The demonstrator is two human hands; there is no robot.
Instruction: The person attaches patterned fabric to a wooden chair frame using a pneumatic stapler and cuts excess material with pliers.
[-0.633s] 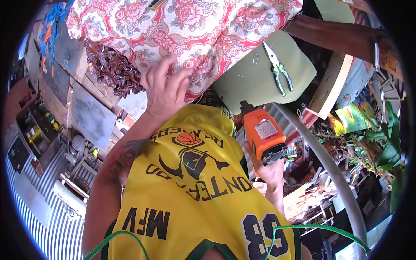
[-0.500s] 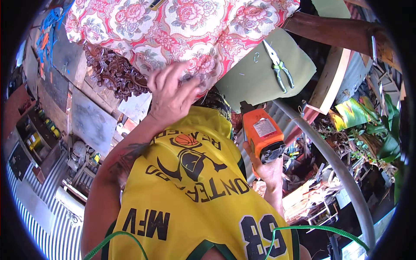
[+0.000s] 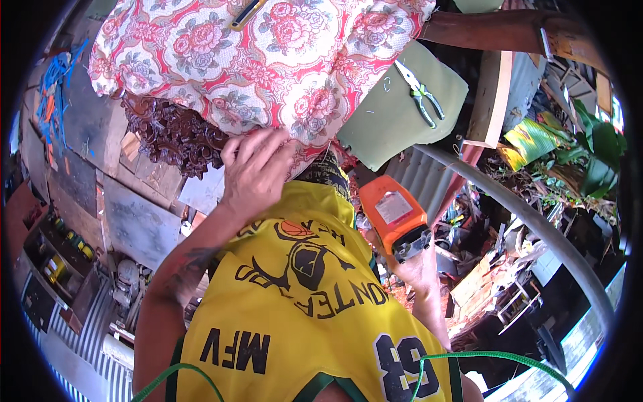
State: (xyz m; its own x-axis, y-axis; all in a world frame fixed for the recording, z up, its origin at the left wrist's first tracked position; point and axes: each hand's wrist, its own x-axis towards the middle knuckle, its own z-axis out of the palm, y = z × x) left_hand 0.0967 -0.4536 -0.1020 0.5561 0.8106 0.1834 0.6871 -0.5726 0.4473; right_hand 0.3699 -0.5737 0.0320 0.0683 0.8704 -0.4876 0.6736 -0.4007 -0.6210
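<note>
Right hand (image 3: 416, 264) has its grip clamped on an orange-and-black boxy plastic tool (image 3: 390, 229), off the green panel's near edge. Left hand (image 3: 254, 174), fingers bent, is at the near edge of red-and-white floral fabric (image 3: 295, 74); can't tell if it's pinching. Green-handled metal pliers (image 3: 420, 99) lie by the right edge of a flat olive-green panel (image 3: 375, 130). Carved dark-brown wood (image 3: 174, 137) left, grey pipe (image 3: 529, 218) right. Tool's pale label (image 3: 394, 206) unreadable; yellow jersey (image 3: 268, 311) carries dark lettering, numerals.
</note>
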